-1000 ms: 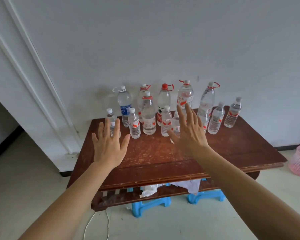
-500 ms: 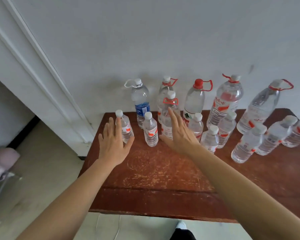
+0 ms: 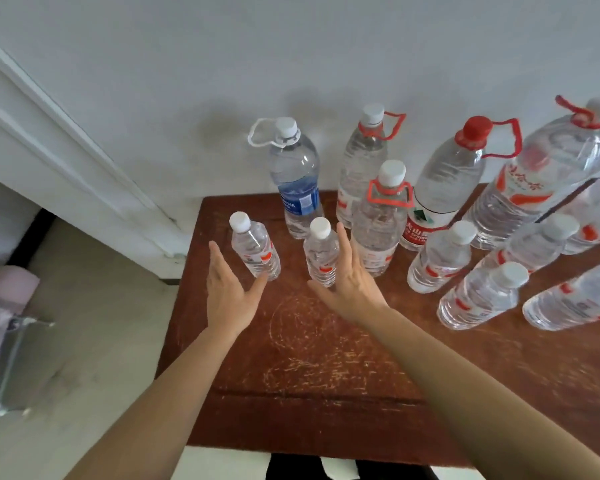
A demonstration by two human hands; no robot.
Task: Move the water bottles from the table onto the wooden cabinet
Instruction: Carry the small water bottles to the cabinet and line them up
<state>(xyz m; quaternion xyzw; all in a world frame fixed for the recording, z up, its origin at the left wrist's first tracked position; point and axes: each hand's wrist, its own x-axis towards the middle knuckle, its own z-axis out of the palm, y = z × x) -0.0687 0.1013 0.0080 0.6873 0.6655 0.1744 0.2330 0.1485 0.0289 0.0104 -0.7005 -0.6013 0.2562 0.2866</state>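
Several clear water bottles stand on a scratched brown wooden table [image 3: 309, 358] against a white wall. My left hand [image 3: 227, 292] is open, its fingers straight beside the leftmost small bottle [image 3: 255, 251], thumb near its base. My right hand [image 3: 349, 287] is open too, fingers along the right side of the second small bottle [image 3: 321, 256]. Behind stand a large blue-labelled bottle [image 3: 297, 178] and large bottles with red handles [image 3: 381, 220]. Neither hand grips a bottle. No wooden cabinet is in view.
More small bottles [image 3: 440, 261] and large ones [image 3: 541, 178] crowd the table's right side. A white door frame [image 3: 66, 150] runs down the left. A pale pink and grey object [image 3: 4, 327] sits on the floor at the left edge.
The view has closed in on the table. Both hands moved forward to the two leftmost small bottles, one hand beside each.
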